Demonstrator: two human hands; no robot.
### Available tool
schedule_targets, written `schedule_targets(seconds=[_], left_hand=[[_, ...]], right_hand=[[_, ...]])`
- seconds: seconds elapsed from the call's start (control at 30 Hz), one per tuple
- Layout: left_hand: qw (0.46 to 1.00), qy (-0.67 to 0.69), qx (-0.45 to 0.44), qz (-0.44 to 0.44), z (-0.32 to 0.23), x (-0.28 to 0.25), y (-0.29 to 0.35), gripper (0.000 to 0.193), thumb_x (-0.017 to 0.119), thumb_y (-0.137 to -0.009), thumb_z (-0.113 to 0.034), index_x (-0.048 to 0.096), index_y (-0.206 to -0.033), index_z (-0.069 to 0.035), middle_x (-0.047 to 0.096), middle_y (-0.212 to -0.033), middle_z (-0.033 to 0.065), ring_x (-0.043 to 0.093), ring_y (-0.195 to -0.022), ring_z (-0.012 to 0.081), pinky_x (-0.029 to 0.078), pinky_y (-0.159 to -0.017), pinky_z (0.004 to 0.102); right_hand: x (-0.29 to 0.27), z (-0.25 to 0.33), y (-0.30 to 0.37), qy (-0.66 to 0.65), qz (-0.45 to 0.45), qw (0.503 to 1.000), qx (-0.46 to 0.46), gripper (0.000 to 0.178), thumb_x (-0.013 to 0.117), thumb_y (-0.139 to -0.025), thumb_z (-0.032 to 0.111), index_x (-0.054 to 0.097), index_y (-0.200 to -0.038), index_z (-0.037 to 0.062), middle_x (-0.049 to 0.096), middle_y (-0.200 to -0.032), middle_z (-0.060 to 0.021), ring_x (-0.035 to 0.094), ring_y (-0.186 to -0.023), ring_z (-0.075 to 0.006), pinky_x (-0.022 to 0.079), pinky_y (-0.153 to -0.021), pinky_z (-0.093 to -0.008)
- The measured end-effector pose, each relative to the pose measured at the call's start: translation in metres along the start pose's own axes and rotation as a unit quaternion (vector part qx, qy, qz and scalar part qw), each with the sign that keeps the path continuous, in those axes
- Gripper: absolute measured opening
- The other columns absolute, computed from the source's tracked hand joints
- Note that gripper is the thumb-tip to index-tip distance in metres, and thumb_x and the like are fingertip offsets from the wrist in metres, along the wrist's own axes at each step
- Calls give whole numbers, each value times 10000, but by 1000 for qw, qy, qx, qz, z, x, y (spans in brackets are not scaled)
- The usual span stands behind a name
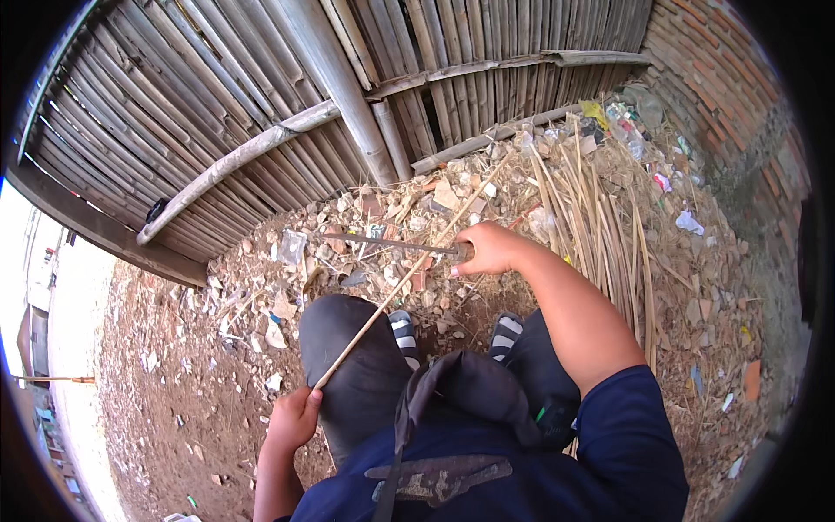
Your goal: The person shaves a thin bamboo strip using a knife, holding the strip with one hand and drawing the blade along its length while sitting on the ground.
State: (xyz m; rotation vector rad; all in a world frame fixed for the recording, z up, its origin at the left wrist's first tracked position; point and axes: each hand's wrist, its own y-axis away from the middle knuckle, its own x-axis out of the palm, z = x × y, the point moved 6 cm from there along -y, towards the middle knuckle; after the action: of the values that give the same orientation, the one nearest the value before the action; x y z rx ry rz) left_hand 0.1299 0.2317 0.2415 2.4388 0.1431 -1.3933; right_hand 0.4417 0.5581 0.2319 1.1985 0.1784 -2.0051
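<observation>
My left hand (291, 421) is closed around the lower end of a long, thin, pale bamboo stick (370, 324), beside my left knee. The stick slants up and away to the right, passing over that knee. In my right hand (494, 249) is the handle of a knife (383, 244) with a long, narrow, dark blade. The blade points left and crosses the stick near its middle; whether the two touch, I cannot tell. To the right of my right forearm, a pile of long, pale bamboo strips (596, 226) lies on the ground.
A bamboo-slat wall (217, 113) with a thick post (335, 87) stands ahead. A brick wall (722, 96) rises at the right. Stones, litter and a clear plastic cup (293, 247) cover the dirt ground. My sandalled feet (405, 335) are between my bent knees, and a dark strap bag (470, 391) hangs at my front.
</observation>
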Motion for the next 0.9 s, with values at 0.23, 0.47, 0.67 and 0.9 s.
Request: schedule_targets(seconds=[0.23,0.47,0.67,0.9], left_hand=[[1000,22,-11,-20,-9,-1,0,391,574,-1000,-320,531,-779,-1,588,-649,239,606,-659,461,451,-603,519],[999,-2,19,-35,-17,11,3,391,619,-973,-326,500,-763,-18,571,-614,232,605,-623,458,449,-569,522],[994,-73,24,-78,-23,5,2,382,629,-962,-344,503,-760,-45,593,-607,214,614,-581,441,462,-532,529],[991,-53,38,-119,-14,17,-5,362,626,-961,-328,498,-754,-59,588,-591,213,609,-557,445,464,-517,536]], right_hand=[[-6,-1,-1,-13,-35,999,18,585,816,-731,488,682,-1050,16,702,-997,-218,687,-960,-358,529,-850,-438],[9,20,3,-17,18,998,-55,560,817,-729,445,700,-1059,9,701,-951,-224,681,-919,-369,526,-829,-434],[14,31,0,50,33,998,-25,430,757,-778,376,717,-1063,57,709,-1012,-203,682,-982,-359,538,-861,-441],[21,-7,-14,-1,32,999,8,359,732,-798,366,702,-968,51,711,-963,-186,682,-935,-358,532,-827,-445]])
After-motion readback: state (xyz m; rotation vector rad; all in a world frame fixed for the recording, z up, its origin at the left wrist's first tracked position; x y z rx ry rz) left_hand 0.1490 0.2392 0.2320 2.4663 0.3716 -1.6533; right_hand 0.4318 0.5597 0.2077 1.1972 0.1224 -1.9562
